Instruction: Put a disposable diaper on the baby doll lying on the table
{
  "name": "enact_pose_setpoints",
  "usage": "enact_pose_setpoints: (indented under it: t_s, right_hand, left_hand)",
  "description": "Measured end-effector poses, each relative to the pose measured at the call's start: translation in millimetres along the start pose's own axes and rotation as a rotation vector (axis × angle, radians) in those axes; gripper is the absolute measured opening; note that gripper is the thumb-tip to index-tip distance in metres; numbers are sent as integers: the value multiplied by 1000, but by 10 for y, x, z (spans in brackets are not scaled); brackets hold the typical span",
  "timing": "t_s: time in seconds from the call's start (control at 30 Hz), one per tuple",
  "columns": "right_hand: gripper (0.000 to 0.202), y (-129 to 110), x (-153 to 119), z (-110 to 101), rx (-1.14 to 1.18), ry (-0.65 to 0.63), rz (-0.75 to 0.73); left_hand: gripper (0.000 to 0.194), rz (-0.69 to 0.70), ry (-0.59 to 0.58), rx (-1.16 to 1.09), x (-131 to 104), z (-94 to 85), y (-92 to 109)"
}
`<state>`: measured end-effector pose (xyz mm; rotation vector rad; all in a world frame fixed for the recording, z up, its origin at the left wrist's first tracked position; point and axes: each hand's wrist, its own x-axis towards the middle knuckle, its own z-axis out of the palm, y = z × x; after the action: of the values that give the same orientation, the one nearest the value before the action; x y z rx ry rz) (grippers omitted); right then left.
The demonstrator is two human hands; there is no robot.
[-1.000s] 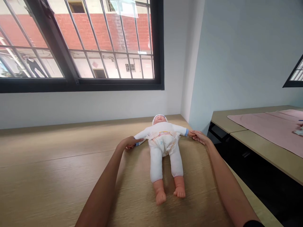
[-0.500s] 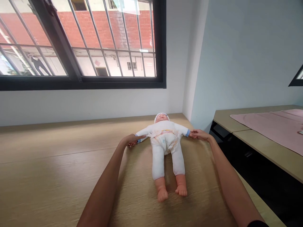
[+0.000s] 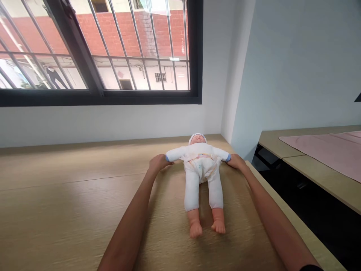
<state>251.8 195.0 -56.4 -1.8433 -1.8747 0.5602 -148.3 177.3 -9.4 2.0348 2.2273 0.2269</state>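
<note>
A baby doll [image 3: 197,150] lies on its back on the wooden table [image 3: 70,210], its feet toward me. It wears a white suit with blue cuffs, a white cap and a diaper [image 3: 203,167] around its hips. Both doll arms are stretched out sideways. At the cuff on the left side of the view, my left hand [image 3: 159,162] is closed around the end of the doll's arm. My right hand [image 3: 236,162] grips the other arm end at its blue cuff. The doll's own hands are hidden inside mine.
A barred window [image 3: 135,56] is set in the wall behind the table. To the right, across a dark gap, stands another table [image 3: 316,162] with a pink cloth [image 3: 324,152] on it. The first table's right edge runs close beside my right forearm.
My left hand has gone from extended fingers at the cuff to a grip around the doll's arm end, raising that arm outward. My right hand has closed further over the other cuff.
</note>
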Motion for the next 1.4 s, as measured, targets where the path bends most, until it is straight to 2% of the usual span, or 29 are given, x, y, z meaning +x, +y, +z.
enact_pose_setpoints:
  t_s: [0.1,0.23,0.43,0.53,0.63,0.77,0.9,1.03,1.1,1.2,1.4]
  right_hand:
    - [13,20,56,-73,78,-101,9]
    - [21,34,26,-173,270,-322,54]
    - [26,63,-87,-208,658,-600,150]
    - [23,84,-108,-193,831,-645,210]
    - [20,102,-118,-187,787,-638,165]
    - [20,106,-121,-200,527,-544,20]
    - [11,69,-71,-237,312,-446,19]
    - [8,-10,-21,-287,26,-213,-14]
    - [10,-51,-36,-296,-104,-56,-44]
    - [21,-86,-99,-265,-260,132,-64]
    - [26,-33,-206,-109,-432,264,-91]
  left_hand:
    - [40,-16,81,41,-14,3,33]
    - [29,-36,175,91,-41,50,52]
    - [36,-64,293,132,-89,87,36]
    - [31,-73,270,119,-88,86,16]
    - [26,-61,195,87,-75,98,-12]
    - [29,-44,75,30,-43,111,-37]
    - [23,-29,-75,-33,29,38,-48]
    - [13,-21,-314,-121,87,-76,-80]
    - [20,-29,-418,-173,82,-100,-102]
    - [30,-45,-509,-254,45,-81,-120]
    - [44,-32,-627,-379,0,-30,-116]
